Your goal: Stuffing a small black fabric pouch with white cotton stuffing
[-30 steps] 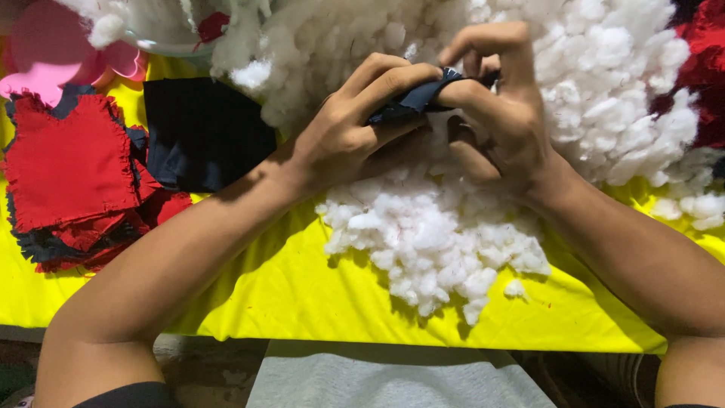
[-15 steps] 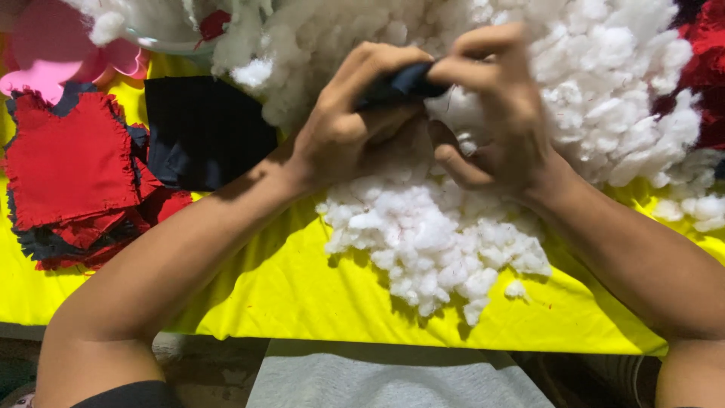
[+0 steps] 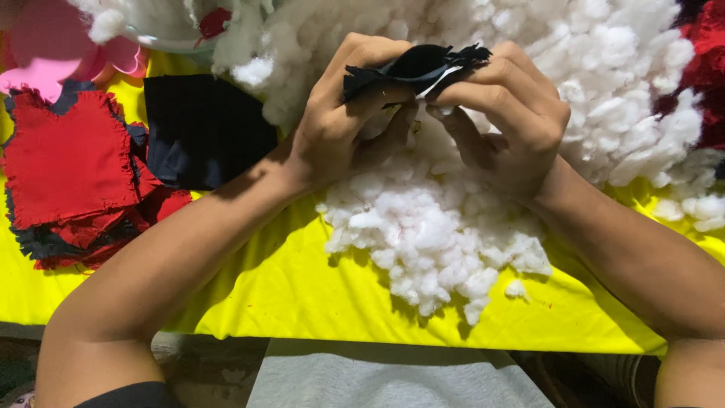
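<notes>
The left hand (image 3: 340, 121) and right hand (image 3: 506, 113) met in one grip on a fabric piece (image 3: 414, 66), held above a heap of stuffing (image 3: 430, 227) that lay on the surface (image 3: 302, 295). More stuffing spread behind and to the right of the grip. Left of the grip lay a flat cloth (image 3: 204, 128), and farther left a stack of cut fabric pieces (image 3: 68, 166). Behind that stack sat a foam shape (image 3: 45, 53).

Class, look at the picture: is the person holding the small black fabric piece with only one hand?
No, both the left hand and right hand pinch the black fabric piece.
</notes>
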